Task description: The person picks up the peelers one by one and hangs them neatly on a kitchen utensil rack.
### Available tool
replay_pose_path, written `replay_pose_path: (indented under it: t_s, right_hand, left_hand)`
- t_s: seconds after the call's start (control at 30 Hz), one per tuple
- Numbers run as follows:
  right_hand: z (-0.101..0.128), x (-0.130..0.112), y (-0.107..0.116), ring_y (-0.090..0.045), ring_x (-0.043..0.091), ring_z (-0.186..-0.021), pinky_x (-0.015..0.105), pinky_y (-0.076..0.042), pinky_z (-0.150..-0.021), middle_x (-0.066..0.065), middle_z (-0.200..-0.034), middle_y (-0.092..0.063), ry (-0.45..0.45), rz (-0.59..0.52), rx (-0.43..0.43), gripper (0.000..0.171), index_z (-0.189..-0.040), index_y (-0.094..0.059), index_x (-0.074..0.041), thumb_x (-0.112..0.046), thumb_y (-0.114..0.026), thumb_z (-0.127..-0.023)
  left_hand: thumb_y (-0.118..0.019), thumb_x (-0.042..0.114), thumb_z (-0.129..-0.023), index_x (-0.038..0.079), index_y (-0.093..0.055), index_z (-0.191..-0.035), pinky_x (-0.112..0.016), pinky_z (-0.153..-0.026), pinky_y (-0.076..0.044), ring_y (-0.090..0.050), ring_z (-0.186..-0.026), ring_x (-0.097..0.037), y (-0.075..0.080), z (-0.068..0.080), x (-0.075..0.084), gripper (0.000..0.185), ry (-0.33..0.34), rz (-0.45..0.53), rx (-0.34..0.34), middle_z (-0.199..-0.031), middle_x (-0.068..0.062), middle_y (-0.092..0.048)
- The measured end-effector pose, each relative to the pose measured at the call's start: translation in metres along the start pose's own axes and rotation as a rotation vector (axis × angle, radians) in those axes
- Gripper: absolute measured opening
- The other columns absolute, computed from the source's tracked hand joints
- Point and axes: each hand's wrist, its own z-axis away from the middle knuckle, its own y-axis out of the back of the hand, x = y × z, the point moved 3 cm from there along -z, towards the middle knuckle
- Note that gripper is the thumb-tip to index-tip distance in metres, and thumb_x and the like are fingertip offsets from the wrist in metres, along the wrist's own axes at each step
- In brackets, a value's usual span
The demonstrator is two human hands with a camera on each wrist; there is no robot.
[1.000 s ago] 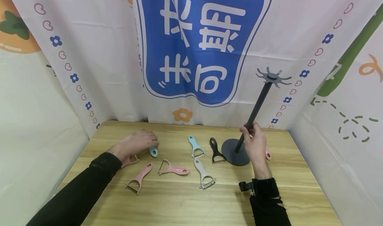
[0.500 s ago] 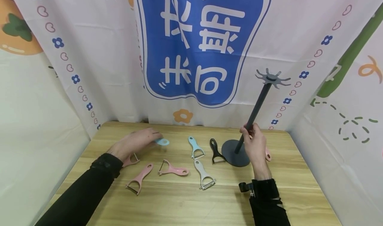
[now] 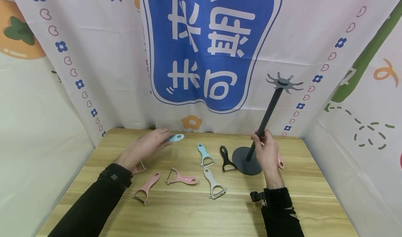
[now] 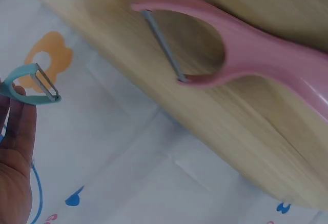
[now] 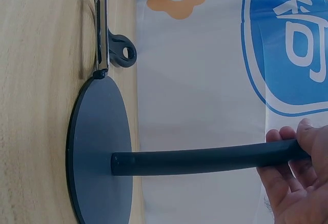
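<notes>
While the right hand [image 3: 267, 152] grips a dark grey stand [image 3: 241, 162], the left hand [image 3: 147, 145] pinches a pale blue peeler [image 3: 173, 138] well to its left.

Nearest, a pink peeler [image 3: 150, 183] lies on the bench [image 3: 188, 217]; past it, the right fingers [image 5: 274, 185] curl round the stand's pole [image 3: 269, 113]. Near the far edge, the left fingers [image 4: 25, 131] are clamped on the blue peeler, its handle poking out rightwards, roughly crosswise, towards the stand's side. Behind hangs a printed curtain [image 3: 117, 102].

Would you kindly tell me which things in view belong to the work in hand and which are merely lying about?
In use:
- blue peeler, held in the left hand
- dark stand, gripped by the right hand

Lying about, though possibly for the same work:
- second blue peeler
- black peeler
- grey peeler
- pink peelers
</notes>
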Motion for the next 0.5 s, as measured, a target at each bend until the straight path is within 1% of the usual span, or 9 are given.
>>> replay_pose_path:
  t_s: [0.13,0.2,0.33,0.4,0.5]
  right_hand:
    - [0.0,-0.001,0.0,-0.077,0.052,-0.139,0.069,-0.066,-0.116,0.032,-0.133,-0.079,0.001,-0.001,-0.004,0.02,-0.132,-0.065,0.002,-0.014,-0.068,-0.12]
    - [0.0,-0.001,0.0,-0.077,0.053,-0.14,0.069,-0.065,-0.117,0.033,-0.133,-0.079,0.0,0.001,-0.006,0.021,-0.132,-0.065,0.002,-0.015,-0.068,-0.12]
    - [0.0,-0.001,0.0,-0.077,0.053,-0.14,0.068,-0.065,-0.119,0.033,-0.134,-0.079,-0.003,0.006,-0.007,0.021,-0.132,-0.065,0.002,-0.015,-0.068,-0.12]
    - [0.0,-0.001,0.0,-0.077,0.053,-0.14,0.068,-0.065,-0.119,0.033,-0.134,-0.079,-0.002,0.008,-0.007,0.021,-0.132,-0.065,0.002,-0.015,-0.067,-0.12]
    - [-0.001,-0.001,0.0,-0.077,0.053,-0.14,0.068,-0.065,-0.119,0.033,-0.134,-0.079,-0.004,0.006,-0.007,0.021,-0.132,-0.065,0.003,-0.015,-0.067,-0.121]
  left_hand:
    - [-0.077,0.02,-0.116,0.008,-0.073,-0.154,-0.051,-0.107,-0.071,-0.079,-0.121,-0.028,0.003,-0.005,0.007,0.04,0.049,0.018,0.035,-0.13,-0.009,-0.079]
    - [-0.076,0.019,-0.116,0.007,-0.072,-0.154,-0.052,-0.109,-0.071,-0.079,-0.124,-0.03,0.004,-0.007,0.011,0.04,0.068,0.026,0.056,-0.133,-0.011,-0.08]
    - [-0.075,0.017,-0.116,0.003,-0.074,-0.149,-0.052,-0.104,-0.072,-0.079,-0.12,-0.031,0.007,-0.012,0.018,0.036,0.109,0.053,0.103,-0.13,-0.012,-0.079]
    - [-0.074,0.018,-0.117,0.003,-0.075,-0.148,-0.051,-0.101,-0.072,-0.078,-0.116,-0.029,0.009,-0.015,0.022,0.034,0.142,0.088,0.126,-0.127,-0.011,-0.079]
    - [-0.072,0.019,-0.118,0.004,-0.074,-0.15,-0.053,-0.101,-0.071,-0.077,-0.115,-0.03,0.011,-0.019,0.028,0.035,0.192,0.154,0.16,-0.128,-0.012,-0.079]
